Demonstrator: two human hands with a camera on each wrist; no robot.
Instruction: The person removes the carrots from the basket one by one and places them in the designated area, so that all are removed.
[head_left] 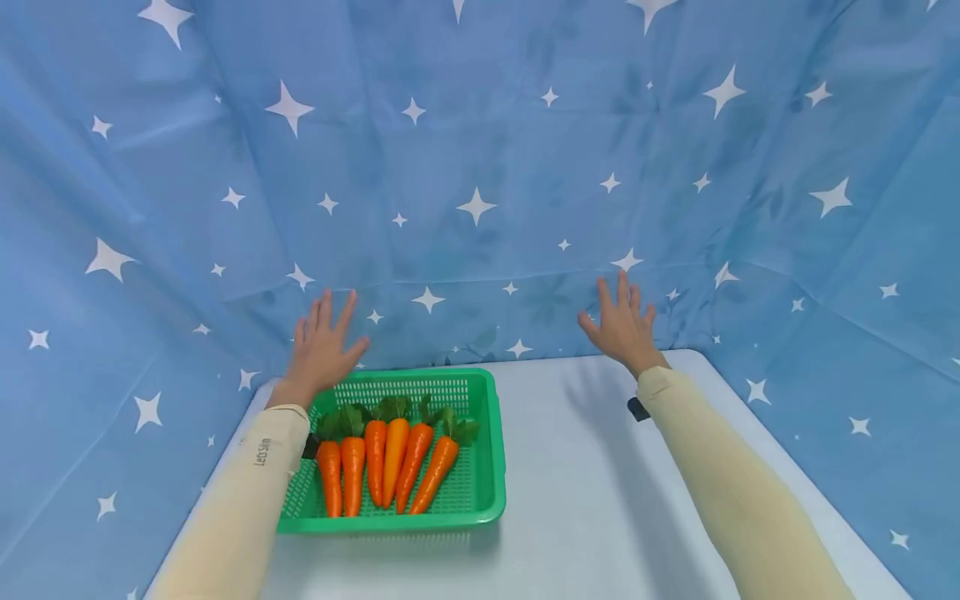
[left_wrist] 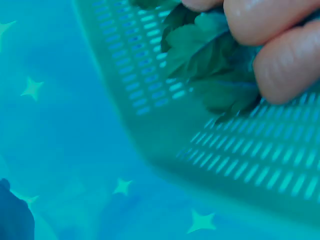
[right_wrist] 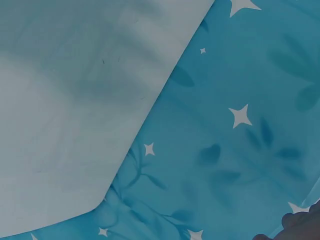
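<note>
My left hand (head_left: 321,354) is raised above the far left corner of a green plastic basket (head_left: 491,450), its fingers straight and spread. It grips nothing in the head view. Inside the basket lie several orange carrots (head_left: 415,467) side by side, their green leaves (head_left: 393,407) toward the far wall. In the left wrist view, fingers (left_wrist: 287,65) appear at the upper right near dark green leaves (left_wrist: 215,65); contact is hard to judge. My right hand (head_left: 624,331), also spread, hovers over the table's far edge to the basket's right and holds nothing. Fingertips (right_wrist: 300,227) show in the right wrist view's lower corner.
Everything stands on a white table (head_left: 555,483) with rounded far corners. A blue curtain (head_left: 480,150) with white stars hangs behind the table and along both sides. A small dark device (head_left: 638,408) sits at the right wrist.
</note>
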